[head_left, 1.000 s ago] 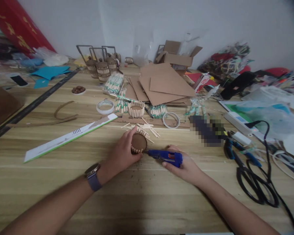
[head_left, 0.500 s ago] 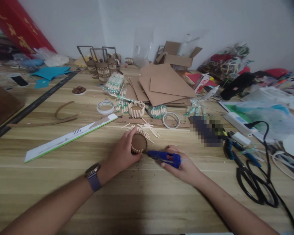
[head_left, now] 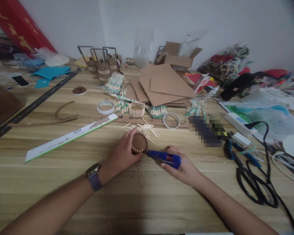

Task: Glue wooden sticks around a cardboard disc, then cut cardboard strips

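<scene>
My left hand [head_left: 123,148] grips a round brown cardboard base [head_left: 139,142] by its left side, with thumb and fingers around the rim. Short pale sticks stand along part of that rim, at the back and the front left. In my right hand [head_left: 180,163] is a blue glue gun [head_left: 163,157], its dark tip touching or very near the front right edge of the base. Loose sticks [head_left: 154,131] lie just behind the base. Farther back, a ring of upright sticks [head_left: 137,110] stands on the table.
Scissors [head_left: 252,182] and a black cable lie at the right, beside a power strip [head_left: 241,124]. A white strip with a green edge [head_left: 71,137] lies left. Behind are tape rolls [head_left: 171,120], cardboard sheets [head_left: 165,83], wrapped stick bundles [head_left: 114,84] and small lidded baskets [head_left: 103,71].
Almost nothing differs. Both hands, the base and the glue gun hold nearly the same places, and the view has shifted very slightly.
</scene>
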Available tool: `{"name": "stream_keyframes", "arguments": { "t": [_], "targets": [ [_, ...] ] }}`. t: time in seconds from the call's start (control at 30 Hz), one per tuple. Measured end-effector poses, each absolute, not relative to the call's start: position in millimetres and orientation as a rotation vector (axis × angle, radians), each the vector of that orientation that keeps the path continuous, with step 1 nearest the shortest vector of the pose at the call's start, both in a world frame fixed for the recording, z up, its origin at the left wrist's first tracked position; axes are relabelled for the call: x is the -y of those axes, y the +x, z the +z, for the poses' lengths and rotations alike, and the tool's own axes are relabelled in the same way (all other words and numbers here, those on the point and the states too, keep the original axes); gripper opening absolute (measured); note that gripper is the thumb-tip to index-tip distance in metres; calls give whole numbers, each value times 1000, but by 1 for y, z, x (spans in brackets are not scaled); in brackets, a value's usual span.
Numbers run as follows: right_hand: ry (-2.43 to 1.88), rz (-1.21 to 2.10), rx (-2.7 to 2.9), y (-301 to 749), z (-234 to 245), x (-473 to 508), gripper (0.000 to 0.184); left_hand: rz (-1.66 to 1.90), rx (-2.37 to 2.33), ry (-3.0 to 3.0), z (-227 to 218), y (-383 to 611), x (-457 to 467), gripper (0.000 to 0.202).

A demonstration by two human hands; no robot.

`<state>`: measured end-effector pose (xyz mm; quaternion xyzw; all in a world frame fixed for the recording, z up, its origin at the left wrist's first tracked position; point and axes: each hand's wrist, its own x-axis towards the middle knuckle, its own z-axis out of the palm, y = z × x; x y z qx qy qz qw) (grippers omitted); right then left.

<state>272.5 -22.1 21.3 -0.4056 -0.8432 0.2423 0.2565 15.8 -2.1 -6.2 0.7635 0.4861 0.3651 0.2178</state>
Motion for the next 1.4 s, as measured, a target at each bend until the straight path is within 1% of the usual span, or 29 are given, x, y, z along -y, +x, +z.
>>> {"name": "stream_keyframes", "arguments": {
  "t": [0.3, 0.53, 0.73, 0.83, 0.93, 1.07, 1.13, 1.2, 1.23, 1.3, 1.33, 1.4],
  "targets": [
    [-1095, 635, 2303, 273, 22, 23, 16, 1046, -1349, 2114, -9, 17, 2, 99],
    [-1107, 606, 2310, 273, 21, 23, 15, 1022, -1357, 2118, -8, 17, 2, 96],
    [-1112, 591, 2265, 272, 19, 23, 18, 1021, -1351, 2120, -9, 16, 2, 97],
    [-1233, 625, 2130, 273, 21, 24, 22, 1004, -1355, 2122, -8, 16, 2, 98],
    [-1372, 846, 1963, 280, 30, 23, 31, 985, -1363, 2124, -7, 16, 1, 96],
    [-1450, 1456, 1830, 291, 46, 21, 49, 992, -1376, 2094, -6, 17, 2, 91],
    [-1454, 1730, 1777, 292, 51, 19, 55, 1010, -1388, 2049, -5, 17, 2, 90],
    [-1436, 1919, 1779, 292, 54, 15, 60, 1018, -1397, 2012, -5, 16, 2, 89],
    [-1432, 1948, 1808, 291, 55, 12, 62, 1016, -1397, 2003, -5, 16, 2, 89],
    [-1454, 1823, 1966, 290, 57, 6, 64, 1014, -1388, 2000, -6, 16, 1, 89],
    [-1491, 1672, 2088, 289, 59, 2, 64, 1016, -1385, 2003, -6, 16, 1, 89],
    [-1634, 1259, 2344, 289, 65, -5, 61, 1017, -1385, 2010, -7, 16, 1, 90]
  ]
}}
